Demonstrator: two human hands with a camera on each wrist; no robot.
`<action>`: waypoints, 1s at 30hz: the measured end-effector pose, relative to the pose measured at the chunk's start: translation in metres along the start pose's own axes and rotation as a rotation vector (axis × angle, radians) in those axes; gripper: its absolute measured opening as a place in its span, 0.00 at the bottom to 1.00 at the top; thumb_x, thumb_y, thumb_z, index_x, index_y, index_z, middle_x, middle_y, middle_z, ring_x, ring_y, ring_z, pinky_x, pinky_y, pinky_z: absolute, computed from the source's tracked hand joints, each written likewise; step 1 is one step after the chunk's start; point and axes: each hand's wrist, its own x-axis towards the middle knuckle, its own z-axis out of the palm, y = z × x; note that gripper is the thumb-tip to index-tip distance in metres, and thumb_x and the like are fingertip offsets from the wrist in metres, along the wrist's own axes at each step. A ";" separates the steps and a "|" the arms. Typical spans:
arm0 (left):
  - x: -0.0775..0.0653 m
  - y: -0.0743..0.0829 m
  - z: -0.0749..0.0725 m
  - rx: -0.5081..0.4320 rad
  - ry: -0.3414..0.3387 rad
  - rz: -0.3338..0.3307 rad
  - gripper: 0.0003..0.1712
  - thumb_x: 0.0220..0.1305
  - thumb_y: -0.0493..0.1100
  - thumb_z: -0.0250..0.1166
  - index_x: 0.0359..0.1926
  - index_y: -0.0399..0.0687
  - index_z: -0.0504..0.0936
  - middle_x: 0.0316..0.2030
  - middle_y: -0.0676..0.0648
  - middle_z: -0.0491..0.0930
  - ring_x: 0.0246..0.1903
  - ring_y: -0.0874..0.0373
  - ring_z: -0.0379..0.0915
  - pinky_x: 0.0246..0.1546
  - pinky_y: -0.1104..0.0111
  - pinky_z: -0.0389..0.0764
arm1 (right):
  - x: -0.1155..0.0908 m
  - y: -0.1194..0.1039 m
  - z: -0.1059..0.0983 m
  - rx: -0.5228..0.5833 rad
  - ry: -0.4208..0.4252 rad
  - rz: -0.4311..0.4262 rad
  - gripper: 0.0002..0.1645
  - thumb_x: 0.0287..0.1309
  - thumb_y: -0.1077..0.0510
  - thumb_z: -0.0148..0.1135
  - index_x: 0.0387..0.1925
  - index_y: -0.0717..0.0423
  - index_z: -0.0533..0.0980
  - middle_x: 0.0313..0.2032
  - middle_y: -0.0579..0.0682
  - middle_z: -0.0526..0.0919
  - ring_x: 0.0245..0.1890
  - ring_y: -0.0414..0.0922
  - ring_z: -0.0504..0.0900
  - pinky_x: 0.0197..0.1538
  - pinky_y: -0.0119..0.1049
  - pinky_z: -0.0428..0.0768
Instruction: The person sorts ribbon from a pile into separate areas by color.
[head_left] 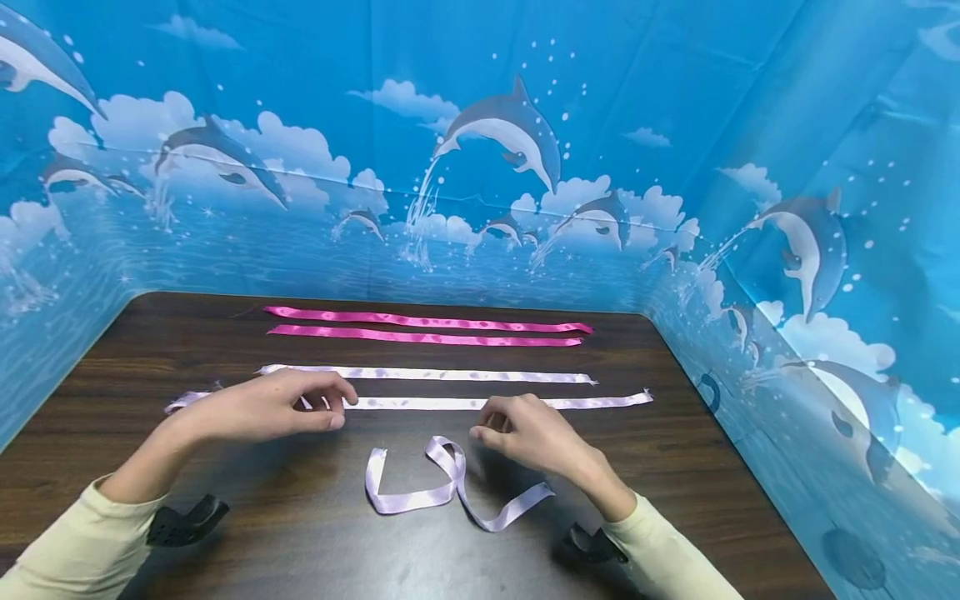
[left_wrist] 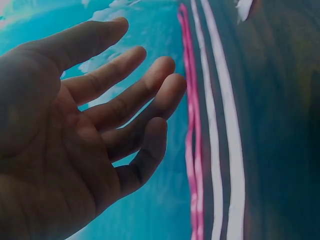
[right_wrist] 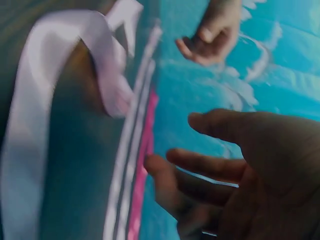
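A lilac ribbon (head_left: 405, 502) lies in loose curls on the near middle of the table, its ends apart. To its left, my left hand (head_left: 281, 404) is held above the table with loosely bent fingers and nothing in them, partly covering the nearest straight lilac ribbon (head_left: 420, 403). My right hand (head_left: 532, 433) hovers just right of the curled ribbon, also holding nothing. The left wrist view shows the bare left palm (left_wrist: 55, 155) with fingers spread apart. In the right wrist view, the right hand (right_wrist: 240, 175) has its thumb and fingers apart, beside the blurred curled ribbon (right_wrist: 30, 125).
Behind the nearest straight ribbon lies another pale lilac ribbon (head_left: 450, 375). Farther back are two bright pink ribbons, a rear one (head_left: 420, 321) and a front one (head_left: 420, 337). A blue dolphin-print curtain (head_left: 480, 250) encloses the dark wooden table (head_left: 300, 542) at the back and sides.
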 end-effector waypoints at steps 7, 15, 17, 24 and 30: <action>0.013 -0.001 0.016 -0.018 -0.044 -0.018 0.19 0.73 0.54 0.64 0.57 0.51 0.80 0.42 0.56 0.80 0.43 0.57 0.76 0.46 0.61 0.78 | 0.010 -0.008 0.029 -0.075 -0.037 0.058 0.12 0.61 0.48 0.72 0.39 0.51 0.84 0.22 0.35 0.78 0.23 0.32 0.75 0.25 0.34 0.73; 0.028 0.005 0.032 -0.078 -0.088 0.031 0.18 0.74 0.50 0.63 0.58 0.47 0.79 0.40 0.57 0.80 0.42 0.58 0.77 0.46 0.60 0.78 | 0.011 -0.001 0.037 -0.060 -0.035 0.042 0.05 0.59 0.59 0.72 0.30 0.49 0.81 0.20 0.34 0.74 0.20 0.32 0.71 0.22 0.32 0.70; 0.034 0.007 0.037 -0.081 -0.078 0.033 0.18 0.74 0.50 0.63 0.58 0.47 0.79 0.41 0.57 0.81 0.43 0.59 0.77 0.47 0.59 0.78 | 0.011 -0.001 0.034 -0.027 -0.009 0.031 0.06 0.59 0.60 0.71 0.29 0.49 0.81 0.21 0.34 0.75 0.21 0.32 0.71 0.24 0.31 0.71; 0.058 0.023 0.066 -0.159 0.044 -0.033 0.23 0.75 0.55 0.61 0.58 0.43 0.79 0.43 0.52 0.81 0.45 0.56 0.77 0.46 0.57 0.78 | 0.008 -0.011 0.015 0.134 0.162 -0.052 0.07 0.56 0.66 0.68 0.30 0.53 0.78 0.25 0.39 0.80 0.26 0.33 0.80 0.31 0.31 0.79; 0.072 0.044 0.091 -0.271 0.104 -0.073 0.23 0.73 0.58 0.62 0.57 0.47 0.82 0.42 0.53 0.82 0.44 0.57 0.79 0.47 0.54 0.78 | 0.005 -0.022 0.006 0.251 0.198 -0.082 0.05 0.55 0.66 0.66 0.31 0.55 0.78 0.27 0.40 0.82 0.27 0.38 0.83 0.31 0.33 0.81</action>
